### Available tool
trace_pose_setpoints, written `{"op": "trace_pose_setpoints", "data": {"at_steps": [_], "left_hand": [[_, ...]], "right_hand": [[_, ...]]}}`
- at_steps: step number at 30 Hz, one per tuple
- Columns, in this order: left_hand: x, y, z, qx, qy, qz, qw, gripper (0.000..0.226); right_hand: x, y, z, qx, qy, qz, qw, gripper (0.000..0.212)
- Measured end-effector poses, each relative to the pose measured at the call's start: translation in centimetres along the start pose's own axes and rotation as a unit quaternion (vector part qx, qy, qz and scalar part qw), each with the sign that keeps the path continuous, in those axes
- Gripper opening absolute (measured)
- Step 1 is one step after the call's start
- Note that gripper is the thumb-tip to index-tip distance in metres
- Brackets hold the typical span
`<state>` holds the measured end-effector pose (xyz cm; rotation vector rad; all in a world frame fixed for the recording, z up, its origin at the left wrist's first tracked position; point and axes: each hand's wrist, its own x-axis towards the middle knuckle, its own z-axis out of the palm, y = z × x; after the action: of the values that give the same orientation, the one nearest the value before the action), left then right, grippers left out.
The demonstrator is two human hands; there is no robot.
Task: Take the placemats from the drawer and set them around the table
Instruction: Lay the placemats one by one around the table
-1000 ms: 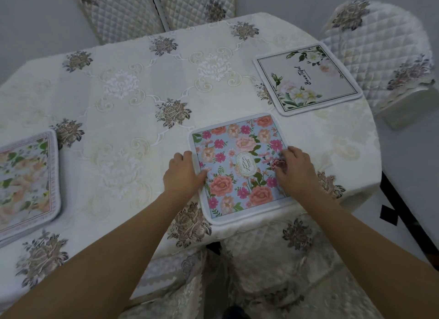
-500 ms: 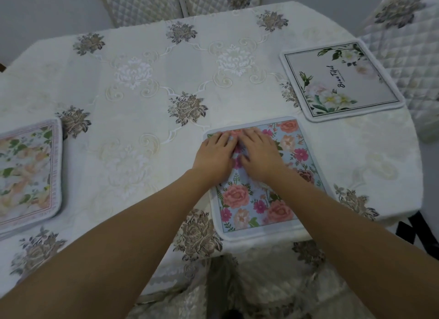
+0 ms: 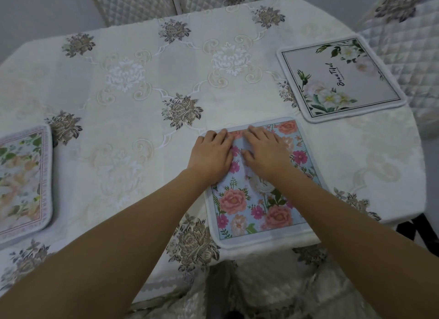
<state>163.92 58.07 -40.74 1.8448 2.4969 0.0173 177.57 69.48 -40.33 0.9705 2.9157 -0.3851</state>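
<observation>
A blue placemat with pink and peach flowers (image 3: 251,209) lies flat at the near edge of the table (image 3: 133,100). My left hand (image 3: 210,154) and my right hand (image 3: 263,150) lie side by side on its far half, palms down, fingers straight and pressing on it. A grey placemat with white flowers and lettering (image 3: 339,78) lies at the table's right side. A third floral placemat (image 3: 21,183) lies at the left edge, partly cut off by the frame.
An embroidered cream tablecloth covers the table and hangs over its near edge. Quilted chair backs stand at the far side (image 3: 142,0) and at the right (image 3: 408,33). Another covered chair seat (image 3: 261,283) sits tucked below the blue mat.
Both hands moved from the blue mat's side edges to its middle and then slid toward its far edge. The view shifted closer over the table.
</observation>
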Motion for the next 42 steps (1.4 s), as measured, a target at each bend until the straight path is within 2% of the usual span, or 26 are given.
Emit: {"op": "trace_pose_setpoints", "data": {"at_steps": [4,9,16,21,24,32,37,42], "left_hand": [[0.1,-0.1,0.2,-0.006,0.007,-0.002,1.000,0.048],[0.2,0.5,0.0,-0.024,-0.009,-0.029,0.999,0.051],[0.2,0.4,-0.8,-0.027,-0.051,-0.032,0.998,0.059],[-0.1,0.1,-1.8,-0.047,-0.126,-0.029,0.991,0.070],[-2.5,-0.2,-1.7,-0.054,-0.110,-0.035,0.992,0.061],[-9.2,0.6,-0.4,-0.085,-0.092,-0.032,0.992,0.070],[-12.4,2.6,-0.3,-0.113,-0.061,-0.034,0.991,0.060],[-15.5,4.0,0.2,-0.109,-0.066,-0.015,0.992,0.061]], "right_hand": [[0.2,1.9,-0.7,0.005,0.018,0.061,0.998,0.053],[0.2,5.4,-1.4,0.015,0.039,0.148,0.988,0.054],[0.1,6.0,-1.6,0.020,0.006,0.131,0.991,0.061],[-1.0,6.3,-2.4,0.039,-0.017,0.116,0.992,0.059],[-2.9,6.5,-2.4,0.045,-0.019,0.114,0.992,0.057],[-9.4,6.3,-0.8,0.083,0.008,0.109,0.991,0.052],[-13.9,6.0,0.0,0.074,-0.006,0.130,0.989,0.054],[-18.4,5.1,0.0,0.074,0.002,0.147,0.986,0.054]]}}
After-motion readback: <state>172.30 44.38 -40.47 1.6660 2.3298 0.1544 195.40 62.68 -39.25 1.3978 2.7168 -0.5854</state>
